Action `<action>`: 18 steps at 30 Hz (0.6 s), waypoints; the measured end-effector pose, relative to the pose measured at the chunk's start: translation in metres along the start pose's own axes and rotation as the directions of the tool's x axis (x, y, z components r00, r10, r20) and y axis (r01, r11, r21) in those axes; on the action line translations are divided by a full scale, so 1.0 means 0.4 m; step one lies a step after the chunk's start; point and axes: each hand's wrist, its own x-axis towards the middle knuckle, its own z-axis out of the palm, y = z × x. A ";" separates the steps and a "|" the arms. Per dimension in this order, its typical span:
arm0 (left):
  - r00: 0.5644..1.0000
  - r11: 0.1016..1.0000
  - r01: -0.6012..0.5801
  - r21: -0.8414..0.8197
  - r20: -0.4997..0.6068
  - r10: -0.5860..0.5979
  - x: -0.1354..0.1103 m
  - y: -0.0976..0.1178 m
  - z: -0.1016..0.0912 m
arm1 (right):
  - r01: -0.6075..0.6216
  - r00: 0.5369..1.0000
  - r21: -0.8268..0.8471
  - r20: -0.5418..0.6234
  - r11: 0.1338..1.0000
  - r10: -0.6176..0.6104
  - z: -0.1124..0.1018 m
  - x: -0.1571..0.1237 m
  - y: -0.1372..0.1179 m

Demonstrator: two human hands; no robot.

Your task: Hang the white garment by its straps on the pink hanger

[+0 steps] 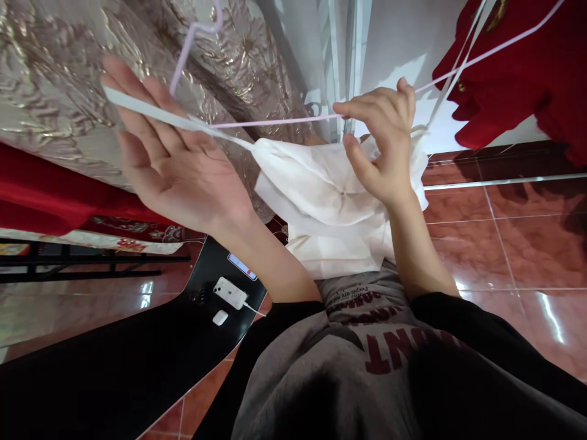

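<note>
My left hand [178, 159] is open, palm turned up and fingers stretched out. A narrow white strap [151, 110] runs across its fingers and leads to a white garment [321, 183] with gathered cloth. Over the thin lilac hanger [284, 121] curl the fingers of my right hand [383, 134]; the index fingertip meets the bar and the thumb sits just below it. The hanger's bar slants up to the right and is partly hidden behind that hand. Another white strap [452, 85] rises from the garment's right side across the bar. The cloth hangs in front of my body.
Shiny embroidered fabric [59, 79] hangs at the upper left, red cloth [527, 67] at the upper right. On the black table [114, 360] at the lower left lie a white phone [230, 293] with a cable, another phone [242, 266] and a white case [220, 317]. The floor has reddish tiles [536, 244].
</note>
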 end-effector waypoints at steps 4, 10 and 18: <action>0.993 0.996 0.079 0.040 -0.095 -0.075 0.001 -0.034 -0.029 | -0.014 1.000 -0.018 0.003 1.000 0.014 0.002 0.001 -0.002; 0.936 0.949 0.292 -0.117 -0.171 -0.309 -0.010 -0.063 0.016 | -0.041 0.999 -0.004 0.000 0.999 0.041 0.008 0.004 -0.028; 0.956 0.971 0.231 0.066 0.168 -0.239 -0.054 -0.094 0.074 | -0.173 0.981 0.157 0.117 0.972 0.156 -0.033 0.002 -0.038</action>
